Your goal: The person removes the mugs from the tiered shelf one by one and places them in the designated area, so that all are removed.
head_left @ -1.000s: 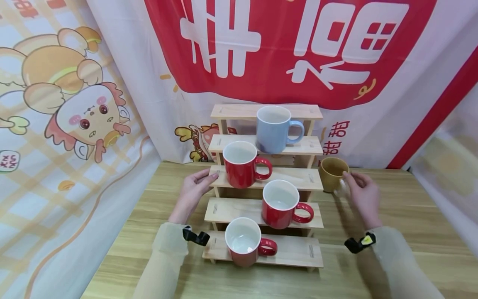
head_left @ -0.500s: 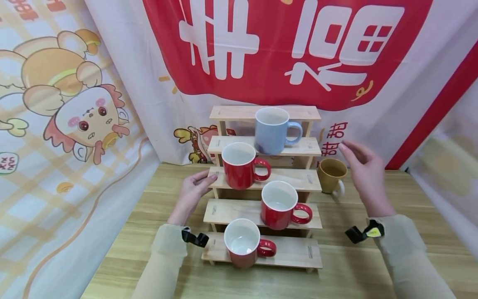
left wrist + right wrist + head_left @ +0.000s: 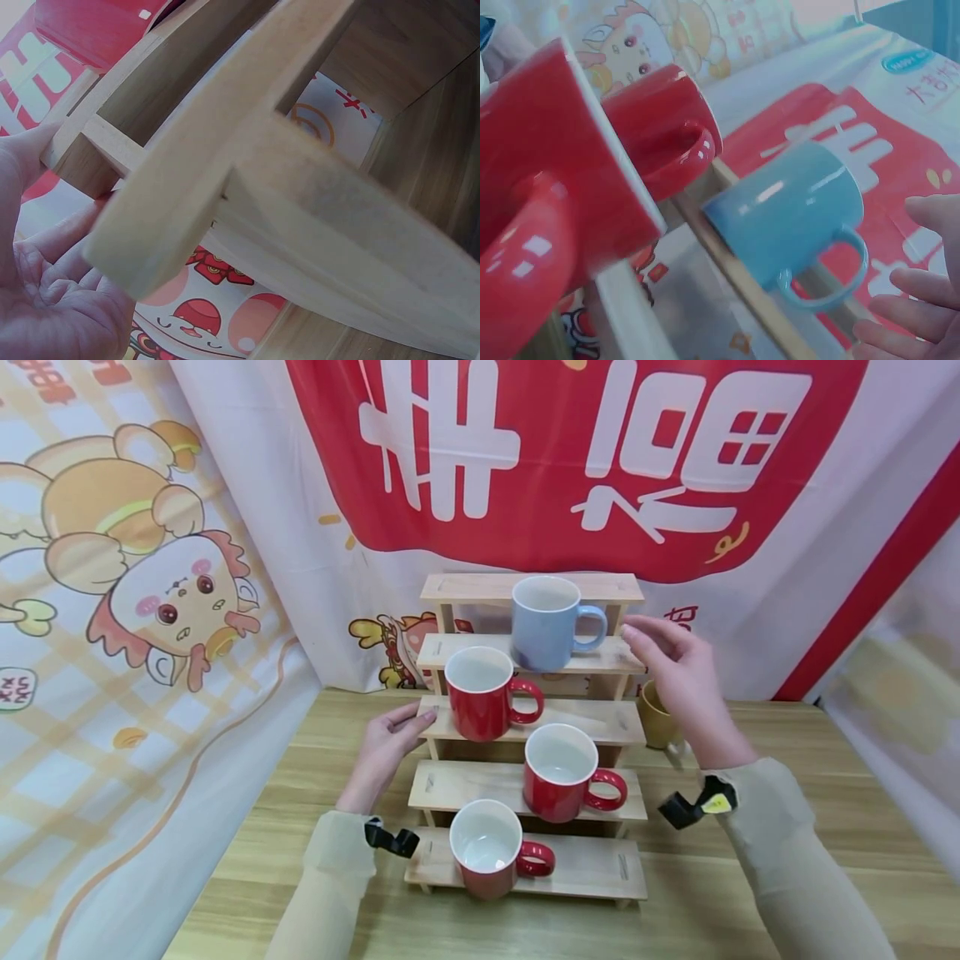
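A stepped wooden display rack (image 3: 467, 783) stands on the table. My left hand (image 3: 378, 745) pinches the left end of its middle step, thumb on top and fingers beneath in the left wrist view. On the second step from the top sits a light blue mug (image 3: 542, 635), handle to the right. My right hand (image 3: 678, 675), fingers apart and holding nothing, is just right of that handle; the right wrist view shows a gap between the fingers (image 3: 907, 315) and the mug. Red mugs with white insides occupy the lower steps: one (image 3: 477, 712) middle, another (image 3: 553, 795) below, a third (image 3: 487, 878) at the bottom.
A mustard-brown cup (image 3: 654, 727) with a pale handle stands on the wooden table (image 3: 787, 777) right of the rack, partly hidden by my right hand. Printed cloth (image 3: 247, 510) hangs behind and along the left side.
My right hand has let go of the brown cup's handle, risen, then moved left to beside the blue mug's handle. The left hand stays on the rack.
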A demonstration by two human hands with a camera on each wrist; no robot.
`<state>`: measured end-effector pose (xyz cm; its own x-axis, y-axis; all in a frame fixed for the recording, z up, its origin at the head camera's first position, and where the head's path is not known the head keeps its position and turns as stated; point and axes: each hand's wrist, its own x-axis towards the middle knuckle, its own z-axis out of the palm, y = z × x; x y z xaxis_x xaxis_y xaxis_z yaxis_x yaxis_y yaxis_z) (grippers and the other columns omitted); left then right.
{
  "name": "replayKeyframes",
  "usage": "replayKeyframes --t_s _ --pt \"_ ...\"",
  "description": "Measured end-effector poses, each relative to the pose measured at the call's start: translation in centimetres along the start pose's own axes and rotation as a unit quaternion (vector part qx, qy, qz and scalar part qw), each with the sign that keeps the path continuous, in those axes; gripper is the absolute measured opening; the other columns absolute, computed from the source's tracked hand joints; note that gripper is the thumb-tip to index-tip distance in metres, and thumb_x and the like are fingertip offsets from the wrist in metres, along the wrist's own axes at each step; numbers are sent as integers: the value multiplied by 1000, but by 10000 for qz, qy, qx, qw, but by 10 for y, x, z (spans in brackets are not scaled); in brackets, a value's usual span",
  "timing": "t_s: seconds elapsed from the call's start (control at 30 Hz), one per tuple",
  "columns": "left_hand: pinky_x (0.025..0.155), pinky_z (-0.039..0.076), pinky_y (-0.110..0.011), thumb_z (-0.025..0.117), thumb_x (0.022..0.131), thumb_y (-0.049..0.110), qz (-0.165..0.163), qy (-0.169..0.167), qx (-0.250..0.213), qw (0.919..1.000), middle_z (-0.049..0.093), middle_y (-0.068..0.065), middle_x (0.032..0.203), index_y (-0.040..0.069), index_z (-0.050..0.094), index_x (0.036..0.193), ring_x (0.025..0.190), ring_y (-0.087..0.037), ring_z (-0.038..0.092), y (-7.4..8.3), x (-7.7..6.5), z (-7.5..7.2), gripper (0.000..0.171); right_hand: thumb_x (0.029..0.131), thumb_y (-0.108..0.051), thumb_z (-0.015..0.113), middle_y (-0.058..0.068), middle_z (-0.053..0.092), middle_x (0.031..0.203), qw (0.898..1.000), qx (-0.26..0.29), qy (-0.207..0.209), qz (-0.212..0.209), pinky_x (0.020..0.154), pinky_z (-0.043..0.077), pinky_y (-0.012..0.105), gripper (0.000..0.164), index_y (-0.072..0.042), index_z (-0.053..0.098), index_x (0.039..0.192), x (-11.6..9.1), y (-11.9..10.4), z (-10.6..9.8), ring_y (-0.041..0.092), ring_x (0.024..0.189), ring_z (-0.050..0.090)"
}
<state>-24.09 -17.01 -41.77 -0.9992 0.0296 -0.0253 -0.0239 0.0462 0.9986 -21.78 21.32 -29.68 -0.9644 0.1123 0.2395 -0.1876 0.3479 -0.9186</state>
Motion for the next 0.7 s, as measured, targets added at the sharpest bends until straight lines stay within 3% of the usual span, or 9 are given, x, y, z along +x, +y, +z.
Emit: replayKeyframes --t_s 0.23,0.47,0.7 --pt "102 51 -42 73 97 32 68 -21 1 10000 62 -19 136 -2 56 141 123 -28 61 -2 1 0 58 90 -58 70 -2 62 134 9998 171 -47 -121 106 48 41 62 -21 63 139 20 -15 12 17 122 55" --pt "103 51 -42 73 97 31 61 -26 33 10000 62 -19 136 -2 56 141 123 -28 61 -2 1 -1 58 91 -54 71 1 62 133 9991 253 -283 198 105 49 38 58 -19 65 137 37 -19 23 19 122 56" --pt "100 52 -39 73 97 29 72 -24 5 10000 64 -19 133 -3 57 140 122 -28 61 -2 1 -1 56 90 -52 72 1 63 135 9960 632 -390 503 99 53 38 58 -21 66 138 40 -18 32 20 119 61"
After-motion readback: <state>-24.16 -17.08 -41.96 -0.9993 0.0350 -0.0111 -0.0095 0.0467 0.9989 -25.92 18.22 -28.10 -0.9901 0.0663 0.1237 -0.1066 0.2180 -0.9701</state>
